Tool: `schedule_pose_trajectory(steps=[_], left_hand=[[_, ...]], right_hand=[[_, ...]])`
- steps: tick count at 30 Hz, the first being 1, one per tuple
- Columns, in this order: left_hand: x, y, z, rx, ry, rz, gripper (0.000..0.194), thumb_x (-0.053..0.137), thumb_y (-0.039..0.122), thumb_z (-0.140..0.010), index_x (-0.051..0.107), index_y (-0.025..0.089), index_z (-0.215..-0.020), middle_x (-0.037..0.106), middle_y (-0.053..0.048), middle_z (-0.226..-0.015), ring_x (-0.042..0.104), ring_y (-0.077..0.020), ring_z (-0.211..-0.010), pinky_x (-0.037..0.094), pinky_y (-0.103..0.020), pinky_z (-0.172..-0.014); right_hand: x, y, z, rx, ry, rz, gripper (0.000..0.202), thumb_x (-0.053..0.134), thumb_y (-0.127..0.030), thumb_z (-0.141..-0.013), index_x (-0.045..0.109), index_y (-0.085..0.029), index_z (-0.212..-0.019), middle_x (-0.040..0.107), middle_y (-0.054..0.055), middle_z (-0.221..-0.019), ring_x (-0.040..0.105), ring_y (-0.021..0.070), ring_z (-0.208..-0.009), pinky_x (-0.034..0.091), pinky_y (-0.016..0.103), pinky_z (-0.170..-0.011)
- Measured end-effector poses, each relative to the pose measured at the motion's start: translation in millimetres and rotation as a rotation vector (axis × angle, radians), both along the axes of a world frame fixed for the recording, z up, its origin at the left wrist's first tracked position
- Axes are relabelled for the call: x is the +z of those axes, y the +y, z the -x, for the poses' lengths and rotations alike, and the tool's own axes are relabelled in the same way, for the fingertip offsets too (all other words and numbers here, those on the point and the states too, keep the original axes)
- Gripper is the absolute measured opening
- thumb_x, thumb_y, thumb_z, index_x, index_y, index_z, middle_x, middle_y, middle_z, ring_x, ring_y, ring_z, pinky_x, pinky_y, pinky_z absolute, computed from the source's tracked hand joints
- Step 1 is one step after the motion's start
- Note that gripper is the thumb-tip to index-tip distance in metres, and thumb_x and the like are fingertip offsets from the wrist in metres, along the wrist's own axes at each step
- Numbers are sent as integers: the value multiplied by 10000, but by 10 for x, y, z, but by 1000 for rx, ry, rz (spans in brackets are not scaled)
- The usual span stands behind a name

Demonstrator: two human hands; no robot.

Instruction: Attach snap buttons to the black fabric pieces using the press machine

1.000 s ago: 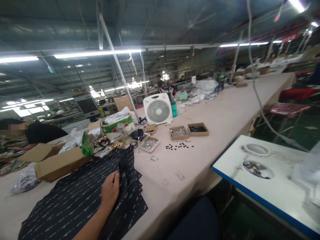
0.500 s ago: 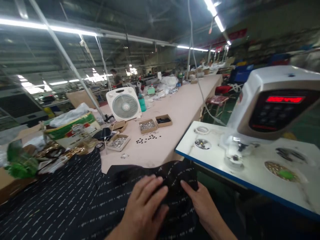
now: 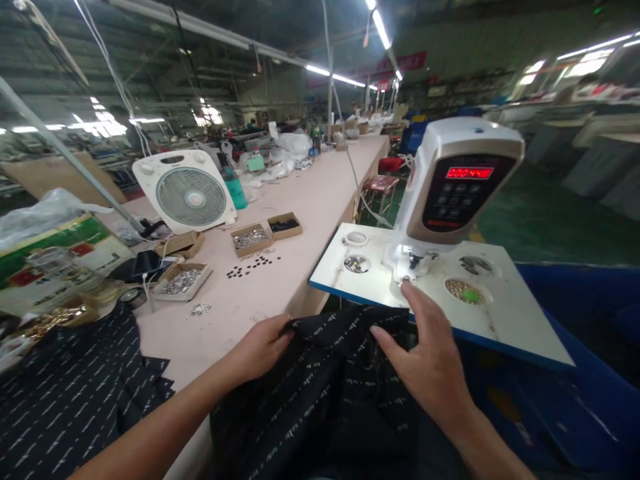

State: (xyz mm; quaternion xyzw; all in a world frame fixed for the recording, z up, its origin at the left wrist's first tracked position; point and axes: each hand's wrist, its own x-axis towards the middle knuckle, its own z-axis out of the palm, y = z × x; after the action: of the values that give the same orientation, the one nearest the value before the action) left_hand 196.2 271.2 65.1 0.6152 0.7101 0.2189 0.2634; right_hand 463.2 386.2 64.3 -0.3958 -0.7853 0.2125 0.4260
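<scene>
A dark fabric piece with white printed lettering [image 3: 320, 380] hangs in front of me, beside the machine's white table. My left hand [image 3: 265, 343] pinches its upper left edge. My right hand [image 3: 430, 353] has thumb and index finger spread apart; the thumb is by the fabric and the index fingertip is at the base of the press machine [image 3: 450, 180]. The machine shows a lit red display. More of the same dark fabric [image 3: 85, 380] lies on the table at the left.
On the pink-covered table [image 3: 325, 200] stand a white box fan [image 3: 187, 190], small boxes of metal parts [image 3: 250, 239] and scattered black discs [image 3: 253, 265]. The machine's white table [image 3: 335, 267] has a blue edge and round cutouts holding parts.
The view has turned right. My left hand has gone from lying over the fabric to pinching its edge. My right hand has opened and reached toward the machine, and the fabric has been lifted.
</scene>
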Motion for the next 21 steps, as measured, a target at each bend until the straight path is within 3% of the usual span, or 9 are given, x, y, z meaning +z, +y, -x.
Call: schedule_pose_trajectory(steps=[1, 3, 5, 8, 9, 11, 14, 18, 21], left_hand=[[22, 10, -51, -16, -75, -9, 189, 415, 278, -972, 572, 200, -900, 644, -24, -914, 602, -193, -868, 449, -317, -788], [93, 16, -149, -39, -199, -17, 172, 417, 255, -960, 580, 203, -950, 643, -14, -937, 600, -184, -894, 453, -307, -816], [184, 13, -228, -34, -268, -15, 173, 421, 244, -950, 588, 206, -968, 645, -5, -937, 599, -178, -895, 455, -299, -819], [305, 7, -284, 9, -238, 13, 197, 446, 332, -963, 602, 211, -955, 653, 0, -894, 601, -180, -847, 452, -292, -760], [334, 9, -280, 7, -202, 26, 213, 493, 389, -950, 611, 213, -973, 662, -2, -901, 606, -187, -844, 451, -294, -748], [373, 22, -239, -47, -119, 54, 341, 661, 490, -845, 630, 217, -1047, 684, -14, -975, 618, -211, -883, 454, -302, -761], [409, 60, -126, -171, -91, 186, 553, 836, 453, -650, 657, 219, -1117, 698, -18, -1062, 625, -237, -937, 459, -298, -781], [438, 99, 13, -309, -250, 467, 204, 712, 351, -746, 691, 190, -871, 637, 40, -753, 544, -150, -672, 391, -237, -605], [424, 89, 64, -322, -362, 492, 174, 626, 336, -807, 617, 173, -747, 475, 58, -622, 393, -105, -578, 298, -224, -541]], right_hand=[[100, -48, 13, 48, -74, -151, 721, 730, -423, -829, 482, -166, -1456, 471, 165, -1528, 380, 364, -1436, 247, 563, -1199], [217, -134, 99, 259, -252, -260, 784, 760, -439, -811, 453, -172, -1480, 473, 157, -1529, 363, 361, -1445, 209, 553, -1210], [197, -167, 227, 460, -404, -170, 708, 778, -420, -796, 527, -188, -1417, 601, 141, -1407, 495, 360, -1337, 275, 544, -1166], [36, -107, 382, 629, -487, 163, 217, 681, -314, -882, 705, -205, -1068, 755, 48, -1007, 686, 252, -946, 476, 375, -887], [-6, -75, 413, 650, -477, 266, 126, 634, -296, -913, 709, -198, -939, 743, 22, -889, 681, 213, -833, 473, 315, -773], [-26, -22, 454, 677, -418, 397, 210, 577, -297, -944, 667, -182, -794, 688, -3, -770, 636, 169, -723, 417, 257, -644], [70, 17, 492, 753, -303, 520, 172, 582, -287, -919, 651, -176, -807, 653, -13, -778, 598, 156, -732, 396, 235, -630], [192, 16, 514, 779, -202, 663, 122, 612, -283, -876, 657, -173, -847, 631, -20, -786, 575, 150, -737, 404, 225, -632], [188, -1, 503, 799, -242, 720, 196, 728, -350, -795, 677, -182, -884, 625, -34, -759, 568, 152, -703, 390, 223, -599]])
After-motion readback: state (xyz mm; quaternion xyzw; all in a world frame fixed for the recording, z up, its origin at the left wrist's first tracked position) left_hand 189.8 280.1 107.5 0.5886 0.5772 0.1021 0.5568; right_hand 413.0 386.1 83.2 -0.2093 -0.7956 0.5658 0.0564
